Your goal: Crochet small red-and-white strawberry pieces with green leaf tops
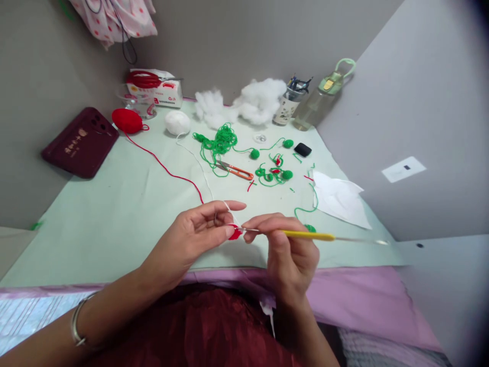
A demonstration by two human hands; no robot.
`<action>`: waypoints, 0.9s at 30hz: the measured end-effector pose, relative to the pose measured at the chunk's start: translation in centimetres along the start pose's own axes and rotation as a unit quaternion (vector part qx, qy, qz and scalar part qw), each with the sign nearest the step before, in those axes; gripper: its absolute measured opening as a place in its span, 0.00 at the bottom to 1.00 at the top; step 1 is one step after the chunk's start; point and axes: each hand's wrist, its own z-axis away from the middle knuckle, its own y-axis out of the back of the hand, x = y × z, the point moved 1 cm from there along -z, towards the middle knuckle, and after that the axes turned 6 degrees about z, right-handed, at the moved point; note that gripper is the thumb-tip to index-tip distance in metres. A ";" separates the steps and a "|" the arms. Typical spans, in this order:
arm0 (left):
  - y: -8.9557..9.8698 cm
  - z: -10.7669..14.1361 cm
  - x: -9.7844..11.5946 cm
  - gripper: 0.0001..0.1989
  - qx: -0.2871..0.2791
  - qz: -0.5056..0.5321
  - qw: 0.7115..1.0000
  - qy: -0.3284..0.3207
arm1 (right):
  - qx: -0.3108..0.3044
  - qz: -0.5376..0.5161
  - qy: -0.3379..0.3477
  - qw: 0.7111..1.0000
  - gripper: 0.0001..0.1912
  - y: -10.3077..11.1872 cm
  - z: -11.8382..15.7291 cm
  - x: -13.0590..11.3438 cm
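Note:
Between the thumb and fingers of my left hand [202, 224] is a small red crochet piece [236, 233], partly hidden by the thumb. White yarn [204, 176] runs from a white yarn ball [178, 123] over my raised left index finger to the piece. My right hand [288, 244] is closed around a crochet hook [309, 235] with a yellow handle, its thin metal tip at the red piece. Red yarn [168, 172] trails from a red yarn ball [127, 121] to behind my left hand.
Orange thread snips [235, 171] lie beyond my hands beside tangled green yarn [219, 140] and small green crocheted balls [287, 175]. White stuffing [260, 102], a pen cup [288, 104] and a bottle [319, 102] stand at the back. A maroon phone [80, 142] leans at left; white paper [340, 199] lies right.

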 end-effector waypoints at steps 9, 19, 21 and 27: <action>-0.4 0.0 0.5 0.17 0.020 -0.033 0.999 -0.017 | -0.024 0.156 0.148 0.976 0.12 -0.1 0.7 -0.2; -1.3 0.2 0.9 0.18 0.072 -0.081 0.992 -0.062 | -0.046 0.294 0.215 0.930 0.19 -0.6 1.5 0.1; -1.4 0.3 0.8 0.18 0.081 -0.077 0.990 -0.083 | -0.019 0.338 0.241 0.910 0.21 -0.9 1.7 0.0; -0.9 0.1 0.2 0.23 0.006 0.091 0.995 0.042 | -0.001 0.364 0.247 0.898 0.21 -0.9 1.9 -0.1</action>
